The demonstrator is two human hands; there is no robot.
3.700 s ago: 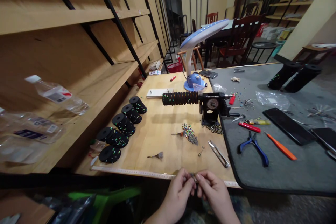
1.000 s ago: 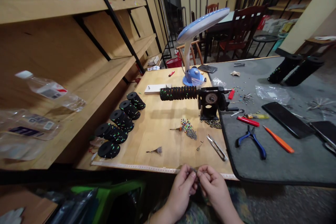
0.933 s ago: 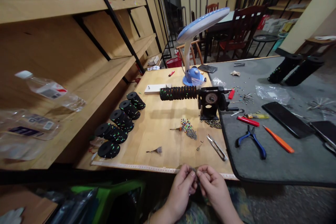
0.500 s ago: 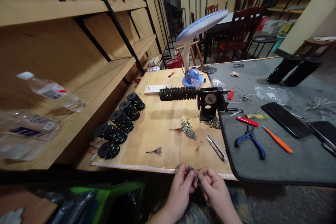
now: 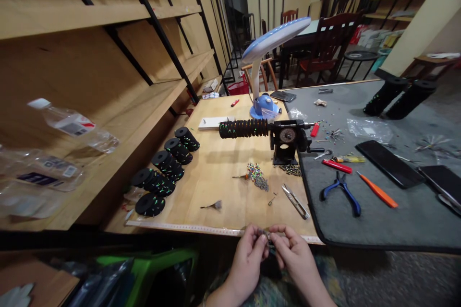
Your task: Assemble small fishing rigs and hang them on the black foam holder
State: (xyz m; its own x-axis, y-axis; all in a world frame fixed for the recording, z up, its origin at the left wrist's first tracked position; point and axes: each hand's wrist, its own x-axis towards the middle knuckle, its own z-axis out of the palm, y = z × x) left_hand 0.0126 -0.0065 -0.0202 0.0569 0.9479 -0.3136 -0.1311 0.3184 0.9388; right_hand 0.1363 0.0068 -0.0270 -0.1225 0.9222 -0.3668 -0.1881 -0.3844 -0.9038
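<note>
My left hand (image 5: 247,261) and my right hand (image 5: 296,259) meet just below the near edge of the wooden board (image 5: 223,177), fingertips pinched together on a tiny dark piece (image 5: 268,237) too small to name. Beyond them on the board lie a small feathery tuft (image 5: 215,206), a pile of coloured beads and small metal parts (image 5: 258,176) and a pair of thread snips (image 5: 295,201). A black winding device (image 5: 286,140) holds a row of black foam spools (image 5: 245,128).
Black foam spools (image 5: 163,172) line the board's left side. A blue desk lamp (image 5: 268,64) stands behind. On the grey mat (image 5: 378,220) lie blue pliers (image 5: 340,192), an orange tool (image 5: 378,193), a red lighter (image 5: 336,166) and phones (image 5: 389,163). Plastic bottles (image 5: 72,127) rest on the left shelf.
Both hands stay pinched together at the board's edge, with only slight finger shifts. The view has drifted a little.
</note>
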